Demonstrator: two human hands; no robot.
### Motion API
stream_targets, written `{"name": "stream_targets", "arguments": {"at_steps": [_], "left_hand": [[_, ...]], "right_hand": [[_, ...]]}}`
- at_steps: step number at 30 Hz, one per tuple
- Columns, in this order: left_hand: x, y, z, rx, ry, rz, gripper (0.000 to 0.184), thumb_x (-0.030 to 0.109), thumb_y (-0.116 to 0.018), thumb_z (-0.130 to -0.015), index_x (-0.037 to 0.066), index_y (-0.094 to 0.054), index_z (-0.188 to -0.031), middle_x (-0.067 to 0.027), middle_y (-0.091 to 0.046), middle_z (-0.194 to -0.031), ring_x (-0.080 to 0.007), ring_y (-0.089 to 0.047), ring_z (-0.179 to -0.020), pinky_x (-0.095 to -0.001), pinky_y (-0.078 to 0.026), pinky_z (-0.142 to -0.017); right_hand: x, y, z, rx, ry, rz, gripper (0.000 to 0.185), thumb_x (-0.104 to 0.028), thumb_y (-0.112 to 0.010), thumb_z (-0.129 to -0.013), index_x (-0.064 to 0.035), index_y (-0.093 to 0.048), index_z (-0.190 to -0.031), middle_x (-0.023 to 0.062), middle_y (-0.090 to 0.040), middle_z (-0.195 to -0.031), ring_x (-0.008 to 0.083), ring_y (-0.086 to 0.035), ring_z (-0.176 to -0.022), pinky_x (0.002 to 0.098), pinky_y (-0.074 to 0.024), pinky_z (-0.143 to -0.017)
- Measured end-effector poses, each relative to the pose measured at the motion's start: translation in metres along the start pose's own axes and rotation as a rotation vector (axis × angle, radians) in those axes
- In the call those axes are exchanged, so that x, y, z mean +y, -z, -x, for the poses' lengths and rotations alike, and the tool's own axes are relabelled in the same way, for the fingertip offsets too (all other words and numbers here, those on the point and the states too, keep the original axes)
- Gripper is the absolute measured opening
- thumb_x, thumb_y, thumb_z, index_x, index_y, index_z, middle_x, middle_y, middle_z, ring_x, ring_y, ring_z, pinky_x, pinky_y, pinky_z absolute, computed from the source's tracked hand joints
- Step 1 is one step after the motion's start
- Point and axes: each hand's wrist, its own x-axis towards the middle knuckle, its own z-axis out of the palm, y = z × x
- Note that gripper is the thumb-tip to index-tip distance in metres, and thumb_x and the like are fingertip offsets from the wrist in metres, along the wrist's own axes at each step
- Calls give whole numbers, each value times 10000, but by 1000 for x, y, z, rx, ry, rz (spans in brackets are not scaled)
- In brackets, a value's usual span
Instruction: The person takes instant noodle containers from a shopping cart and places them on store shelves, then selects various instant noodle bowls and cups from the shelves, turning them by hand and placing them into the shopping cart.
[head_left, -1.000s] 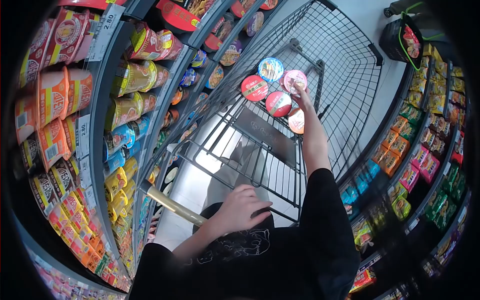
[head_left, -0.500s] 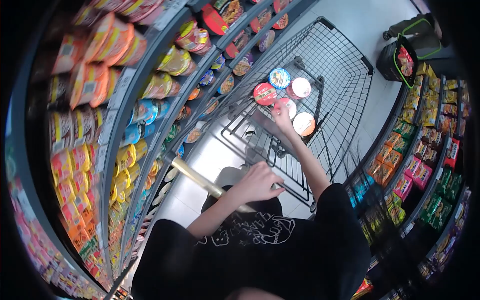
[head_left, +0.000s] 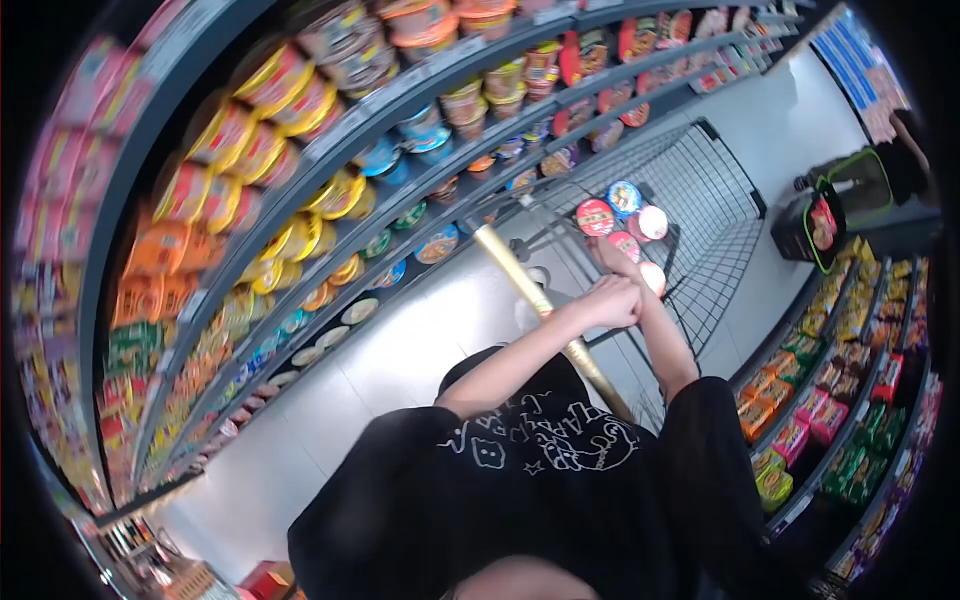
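Observation:
My left hand [head_left: 612, 301] is closed like a fist beside my right forearm, above the cart's handle end. Whether it touches the forearm, or has anything in it, I cannot tell. My right hand [head_left: 614, 258] reaches over the cart beside a pink-lidded noodle cup [head_left: 625, 245]; its fingers are blurred and a grip is not clear. Around it in the shopping cart [head_left: 708, 270] stand a red-lidded cup [head_left: 595, 216], a blue-lidded cup [head_left: 625, 197], a white-lidded cup [head_left: 654, 221] and an orange-edged cup [head_left: 653, 277], partly behind my arm. The cart's gold-coloured handle bar [head_left: 520, 280] crosses below my left forearm.
Shelves of noodle cups and bowls [head_left: 325, 195] curve along the left. Packaged snacks [head_left: 795, 435] fill the shelves on the right. Beyond the cart, another person's arm [head_left: 908, 150] is near a black basket with green edges [head_left: 812, 225]. Tiled floor [head_left: 330, 430] shows between.
My left hand has moved from near the handle up to my right forearm and closed. My view has turned, bringing more left shelving and floor into sight. The cups remain in the cart.

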Motion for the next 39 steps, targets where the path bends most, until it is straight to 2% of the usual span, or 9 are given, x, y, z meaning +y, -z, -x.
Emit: {"name": "stream_targets", "arguments": {"at_steps": [4,7,11,13,20,29,35,37,39], "left_hand": [[12,-6,12,121,60,-47,87,117,-620,-537,67,-640,-605,-138,-610,-641,-289,-604,-671,-376,-473,-647],[16,-13,20,168,83,-1,80,114,-624,-536,64,-632,-598,-136,-608,-627,-283,-607,-672,-371,-473,-656],[24,-14,43,172,135,18,125,98,-619,-537,54,-630,-654,-127,-624,-692,-273,-608,-704,-379,-465,-692],[24,-24,48,214,147,-42,147,96,-623,-537,48,-630,-676,-127,-625,-702,-274,-607,-724,-381,-448,-735],[38,-44,74,503,315,5,253,82,-638,-524,-15,-622,-758,-195,-603,-863,-311,-534,-943,-382,-360,-896],[42,-73,83,1135,380,-398,212,70,-581,-605,-14,-597,-799,-160,-560,-916,-326,-494,-950,-438,-326,-910],[79,-85,128,985,616,-672,460,125,-495,-719,-11,-439,-1155,-187,-498,-1045,-321,-481,-991,-405,-327,-916],[91,-105,147,701,648,-411,520,102,-551,-683,26,-413,-1178,-131,-548,-787,-296,-519,-807,-375,-384,-803],[99,-112,174,750,498,-350,493,101,-548,-692,21,-430,-1164,-123,-541,-745,-282,-516,-767,-359,-393,-764]], "right_hand": [[-58,27,23,-114,-109,-25,360,-193,-441,-798,-20,-489,-1109,132,-601,-912,217,-559,-716,328,-447,-652],[-84,39,52,-205,-76,-232,489,-309,-437,-848,-122,-343,-1290,72,-391,-1272,199,-377,-1152,308,-352,-893],[-109,25,70,-198,94,-201,531,-373,-451,-849,-122,-324,-1300,59,-403,-1244,219,-361,-1165,296,-307,-934],[-128,17,81,-206,-83,-415,583,-381,-473,-842,-104,-271,-1314,70,-420,-1213,202,-379,-1133,287,-285,-943],[-120,-18,60,-332,78,-291,796,-263,-675,-712,-9,-182,-1283,158,-502,-1009,177,-519,-889,306,-388,-768],[-133,-45,51,-364,68,-644,582,-101,-640,-700,-25,-317,-1178,90,-575,-950,171,-582,-756,285,-448,-616],[-146,-63,62,-315,146,-687,377,-107,-615,-698,-47,-447,-1029,63,-592,-942,168,-571,-783,280,-451,-627],[-148,-69,59,-287,144,-819,381,-120,-619,-700,-40,-458,-1037,73,-595,-969,174,-576,-793,279,-464,-648],[-149,-74,57,-307,169,-800,364,-160,-595,-734,-32,-468,-1050,83,-592,-1002,182,-582,-821,283,-473,-682]]}}
